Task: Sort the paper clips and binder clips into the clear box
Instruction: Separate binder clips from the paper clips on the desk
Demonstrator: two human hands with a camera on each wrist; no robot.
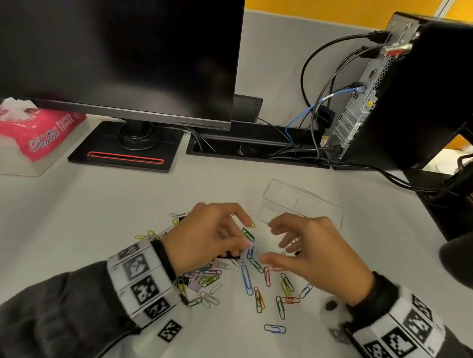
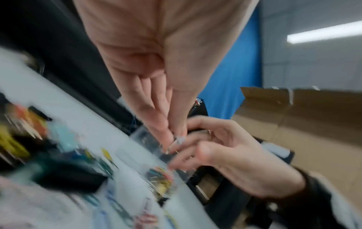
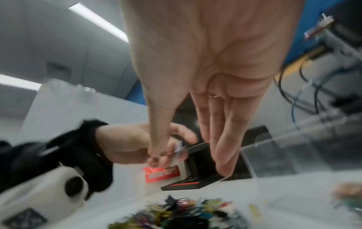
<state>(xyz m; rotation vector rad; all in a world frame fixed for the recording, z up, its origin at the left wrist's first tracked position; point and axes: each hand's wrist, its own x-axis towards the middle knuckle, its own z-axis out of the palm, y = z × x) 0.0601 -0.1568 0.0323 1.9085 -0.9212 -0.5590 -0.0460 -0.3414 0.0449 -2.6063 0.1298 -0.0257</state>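
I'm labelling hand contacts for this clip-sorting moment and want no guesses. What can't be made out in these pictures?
- What the left hand grips: head view, its own fingers cover it; both wrist views are blurred.
- Clips under the left wrist: head view, hidden by hand and sleeve.
- Clip types in the pile: right wrist view, motion blur.
- Clear box near wall: head view, the right hand overlaps it.

The left hand (image 2: 168,86) reached down, its fingertips (image 2: 166,139) pinched together beside the right hand (image 2: 231,156). Blurred coloured clips (image 2: 160,178) lay on the white table (image 2: 88,117).

Motion blur smears the paper clips (image 3: 176,215) in both wrist views.
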